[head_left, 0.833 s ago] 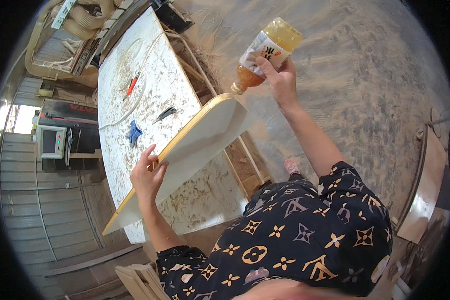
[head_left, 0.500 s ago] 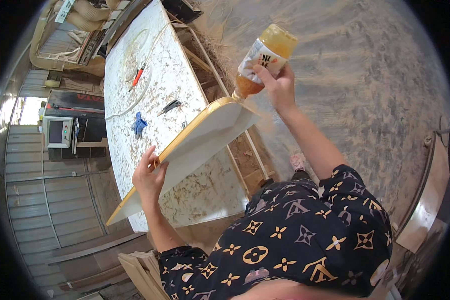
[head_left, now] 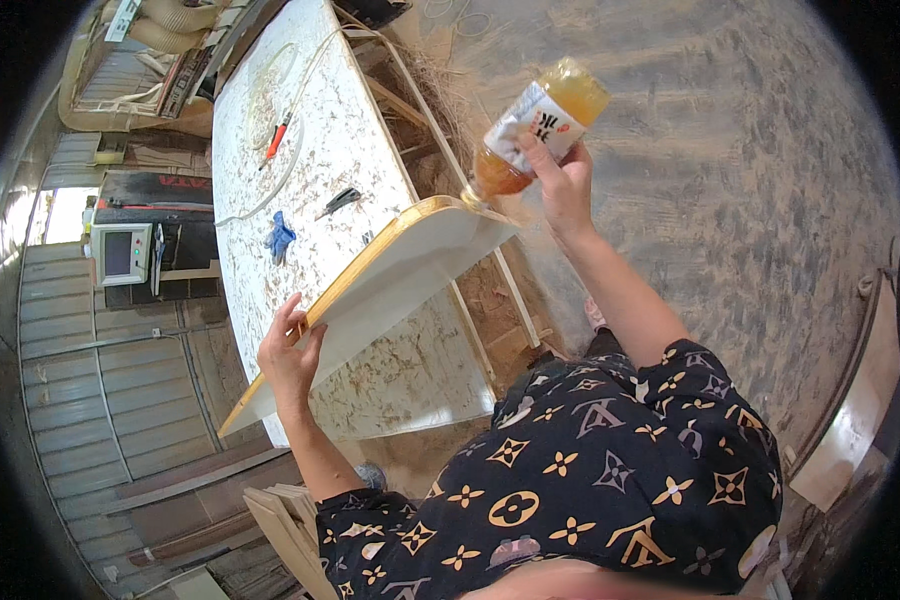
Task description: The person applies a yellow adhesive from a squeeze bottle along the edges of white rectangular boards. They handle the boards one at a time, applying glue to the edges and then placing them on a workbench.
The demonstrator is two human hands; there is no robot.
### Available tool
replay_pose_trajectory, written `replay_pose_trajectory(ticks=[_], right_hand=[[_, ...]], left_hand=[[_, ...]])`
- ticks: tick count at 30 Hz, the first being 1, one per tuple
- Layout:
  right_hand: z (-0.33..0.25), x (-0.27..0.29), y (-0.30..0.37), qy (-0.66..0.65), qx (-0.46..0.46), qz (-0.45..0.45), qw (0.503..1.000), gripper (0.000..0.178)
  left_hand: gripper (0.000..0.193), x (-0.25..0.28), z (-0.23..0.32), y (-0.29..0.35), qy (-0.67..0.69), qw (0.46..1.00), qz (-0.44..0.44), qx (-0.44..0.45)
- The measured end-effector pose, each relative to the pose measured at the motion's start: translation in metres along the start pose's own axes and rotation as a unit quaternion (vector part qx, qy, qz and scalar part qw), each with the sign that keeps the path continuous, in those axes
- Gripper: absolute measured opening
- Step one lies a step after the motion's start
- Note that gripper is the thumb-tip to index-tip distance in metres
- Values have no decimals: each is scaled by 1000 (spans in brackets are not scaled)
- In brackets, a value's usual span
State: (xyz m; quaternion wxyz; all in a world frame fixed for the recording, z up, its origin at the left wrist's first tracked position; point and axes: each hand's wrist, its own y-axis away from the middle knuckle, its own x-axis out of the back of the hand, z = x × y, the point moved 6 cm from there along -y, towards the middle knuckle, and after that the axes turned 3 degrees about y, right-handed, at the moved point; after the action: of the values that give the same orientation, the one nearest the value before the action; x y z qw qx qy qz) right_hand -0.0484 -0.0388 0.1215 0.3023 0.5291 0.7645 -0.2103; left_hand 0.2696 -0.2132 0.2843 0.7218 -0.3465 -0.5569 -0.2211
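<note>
My left hand (head_left: 290, 352) grips the yellowish edge of a white panel (head_left: 400, 280), thumb on the near face and fingers over the edge. The panel stands on its side, tilted across the near part of the table. High at the right, my right hand (head_left: 564, 190) is closed around a clear plastic bottle (head_left: 578, 92) of amber liquid with a white label. The bottle is tipped neck down, and its narrow mouth is at the rounded far corner of the panel's edge. Whether liquid is flowing out cannot be made out.
The white table (head_left: 260, 170) is spattered with brown specks. On it lie a red-handled tool (head_left: 277, 140), a dark clamp-like tool (head_left: 342, 201), a crumpled blue glove-like piece (head_left: 280, 238) and a pale hose. Beyond its left side stands a machine with a screen (head_left: 118, 254). Boards (head_left: 285, 530) lean at lower left.
The bottle has turned slightly in my right hand, its mouth staying by the panel's corner. My left hand keeps its grip on the edge. The whole view has shifted a little.
</note>
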Motion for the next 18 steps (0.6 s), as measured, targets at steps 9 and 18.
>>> replay_pose_trajectory(ticks=[9,18], right_hand=[[-16,-16,18,-24,51,-71,996,39],[-14,-26,25,-9,94,-114,989,37]], left_hand=[[53,-1,-1,2,7,1000,-6,-2],[50,-1,0,4,5,1000,-11,-5]])
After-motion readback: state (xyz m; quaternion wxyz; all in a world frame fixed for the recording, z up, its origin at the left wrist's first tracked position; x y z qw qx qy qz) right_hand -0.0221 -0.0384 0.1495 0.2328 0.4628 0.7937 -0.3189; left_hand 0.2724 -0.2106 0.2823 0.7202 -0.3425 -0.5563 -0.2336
